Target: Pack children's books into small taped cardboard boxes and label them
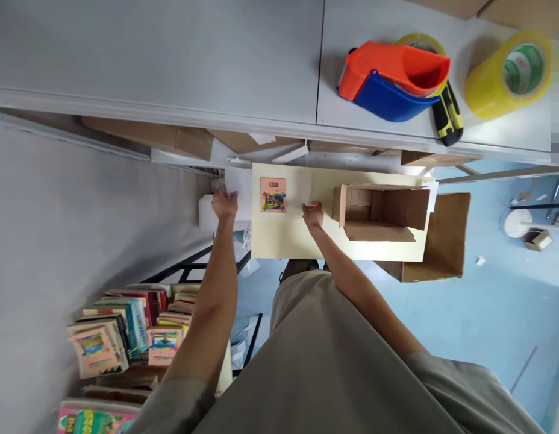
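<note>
A small pink book (pixel 273 195) with a colourful picture on its cover lies flat towards the left end of a pale yellow tabletop (pixel 297 241). Left of the table, my left hand (pixel 225 204) has its fingers closed at the edge of a thin white sheet (pixel 238 184). My right hand (pixel 312 215) is over the tabletop, right of the book, fingers pinched at the edge of a pale, see-through sheet (pixel 300 188). Whether both sheets are one piece, I cannot tell. An open cardboard box (pixel 379 231) stands right of my right hand.
A larger cardboard box (pixel 446 241) sits beyond the table's right end. On the grey shelf above are an orange and blue tape dispenser (pixel 392 78), a yellow-black box cutter (pixel 447 114) and yellow tape rolls (pixel 487 84). Stacked books (pixel 135 325) stand at lower left.
</note>
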Demonstrator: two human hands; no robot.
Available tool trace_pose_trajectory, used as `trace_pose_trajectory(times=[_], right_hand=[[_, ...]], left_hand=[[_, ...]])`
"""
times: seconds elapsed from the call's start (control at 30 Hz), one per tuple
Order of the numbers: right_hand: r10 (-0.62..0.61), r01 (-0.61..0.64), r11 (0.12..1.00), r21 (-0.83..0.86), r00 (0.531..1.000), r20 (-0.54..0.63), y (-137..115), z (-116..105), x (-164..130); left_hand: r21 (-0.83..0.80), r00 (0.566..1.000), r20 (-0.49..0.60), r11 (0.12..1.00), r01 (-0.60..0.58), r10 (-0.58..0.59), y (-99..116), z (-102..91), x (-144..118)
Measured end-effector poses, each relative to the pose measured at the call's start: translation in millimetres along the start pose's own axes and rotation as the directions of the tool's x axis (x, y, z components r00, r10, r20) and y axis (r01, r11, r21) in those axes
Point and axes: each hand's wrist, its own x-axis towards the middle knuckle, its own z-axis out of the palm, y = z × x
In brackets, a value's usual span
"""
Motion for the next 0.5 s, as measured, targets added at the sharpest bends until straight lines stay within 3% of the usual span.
trace_pose_trajectory(times=[0.03,0.1,0.2,0.3,0.4,0.5], right_hand=[[0.010,-0.010,1.000,-0.003,1.000,0.001,0,2,1],[0.018,-0.018,1.000,-0.019,1.000,-0.005,0,4,4],[0.004,-0.005,0.999,-0.054,1.000,-0.021,-1,1,6],[-0.041,0.038,0.996,-0.079,0.999,-0.035,-4,-3,5],[-0.200,0.193,0.975,-0.114,0.979,-0.051,-7,-7,-1],[-0.413,0.405,0.904,-0.138,0.910,-0.035,-9,-9,-8]], left_hand=[[0.034,0.999,-0.032,0.999,0.039,-0.038,6,0.3,-6],[0.099,1.000,-0.027,0.995,-0.013,0.015,21,4.0,-22],[0.126,0.990,0.065,0.983,-0.132,0.125,45,19.7,-51],[0.055,0.966,0.162,0.976,-0.211,0.200,63,47.7,-76],[-0.026,0.953,0.208,0.975,-0.221,0.221,71,81.3,-89],[-0.134,0.947,0.258,0.978,-0.159,0.190,73,111.3,-95]])
